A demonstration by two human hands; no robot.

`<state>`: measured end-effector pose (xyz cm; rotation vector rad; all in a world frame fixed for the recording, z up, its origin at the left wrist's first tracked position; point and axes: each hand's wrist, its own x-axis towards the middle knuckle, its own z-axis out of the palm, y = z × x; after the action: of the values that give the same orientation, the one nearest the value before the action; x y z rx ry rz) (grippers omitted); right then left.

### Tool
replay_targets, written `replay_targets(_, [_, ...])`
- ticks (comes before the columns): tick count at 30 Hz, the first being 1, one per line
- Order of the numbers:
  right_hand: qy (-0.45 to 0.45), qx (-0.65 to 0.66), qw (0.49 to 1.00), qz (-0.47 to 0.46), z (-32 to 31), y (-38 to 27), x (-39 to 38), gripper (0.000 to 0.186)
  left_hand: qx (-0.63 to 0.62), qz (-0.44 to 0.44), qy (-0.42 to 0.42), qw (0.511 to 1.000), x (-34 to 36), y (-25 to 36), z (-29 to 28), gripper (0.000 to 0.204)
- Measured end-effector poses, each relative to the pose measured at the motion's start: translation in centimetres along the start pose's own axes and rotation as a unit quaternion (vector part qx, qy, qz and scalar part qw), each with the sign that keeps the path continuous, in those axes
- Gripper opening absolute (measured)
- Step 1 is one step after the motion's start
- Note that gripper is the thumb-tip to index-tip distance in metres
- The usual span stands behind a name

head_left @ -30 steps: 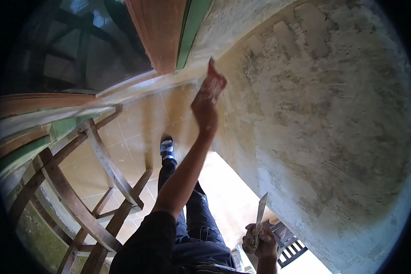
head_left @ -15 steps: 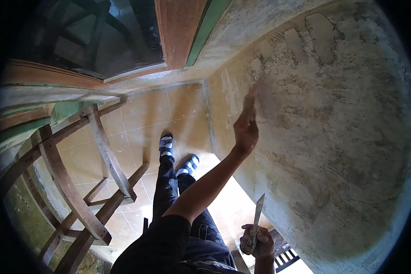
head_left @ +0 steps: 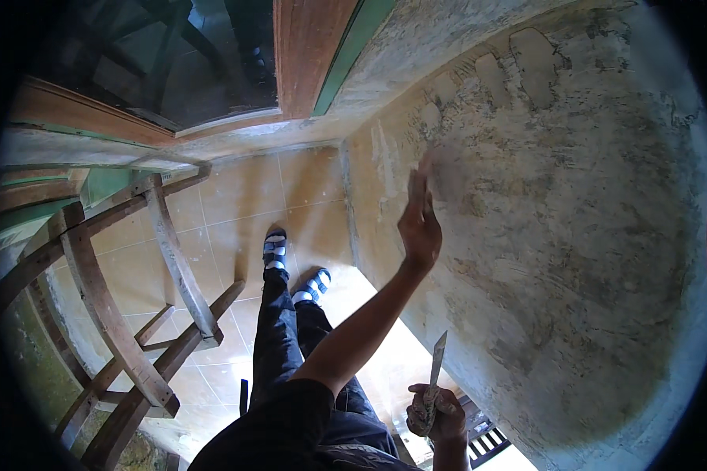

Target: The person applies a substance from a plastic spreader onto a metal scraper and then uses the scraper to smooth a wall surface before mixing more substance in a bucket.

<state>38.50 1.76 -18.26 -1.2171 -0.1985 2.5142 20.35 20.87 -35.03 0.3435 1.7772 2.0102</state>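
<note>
Right hand (head_left: 446,416) holds one blade (head_left: 438,359); two sandals (head_left: 274,251) stand apart.

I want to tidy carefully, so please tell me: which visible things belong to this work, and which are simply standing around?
Seemingly in the work:
left hand, open, close to the wall
right hand, gripping a knife

Seemingly just nearby:
wooden framework
glass pane

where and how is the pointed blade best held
Probably by the lower end of the pointed blade, where the right hand closes around it, coming from the picture's lower edge. It tapers to a tip pointing up the picture, away from the hand, so its bare part seems best left untouched.
</note>
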Motion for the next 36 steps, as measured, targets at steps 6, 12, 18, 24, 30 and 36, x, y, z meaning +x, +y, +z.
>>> replay_targets(6, [0.060,0.003,0.998,-0.015,0.5,0.5,-1.1,0.060,0.031,-0.076,-0.127,0.989,5.0,0.2,1.7,0.044])
replay_targets(12, [0.086,-0.042,0.994,-0.051,0.9,0.8,-1.4,0.064,-0.044,0.040,-0.168,0.984,-8.8,3.4,-6.4,0.047])
replay_targets(18, [0.147,-0.261,0.952,-0.061,2.0,-0.6,0.7,0.048,0.041,-0.162,0.016,0.986,-8.3,5.3,-17.8,0.022])
replay_targets(24, [0.086,-0.347,0.929,-0.094,5.7,-1.4,2.4,0.032,-0.006,-0.093,-0.030,0.995,-3.6,15.3,-19.3,0.023])
replay_targets(30, [0.028,-0.344,0.932,-0.110,6.2,-1.3,3.2,0.030,0.047,-0.023,-0.049,0.997,-5.2,18.3,-20.9,0.027])
replay_targets(36, [0.002,-0.338,0.935,-0.107,6.8,-1.8,3.9,0.032,0.169,0.073,-0.154,0.971,-6.2,19.0,-22.3,0.032])
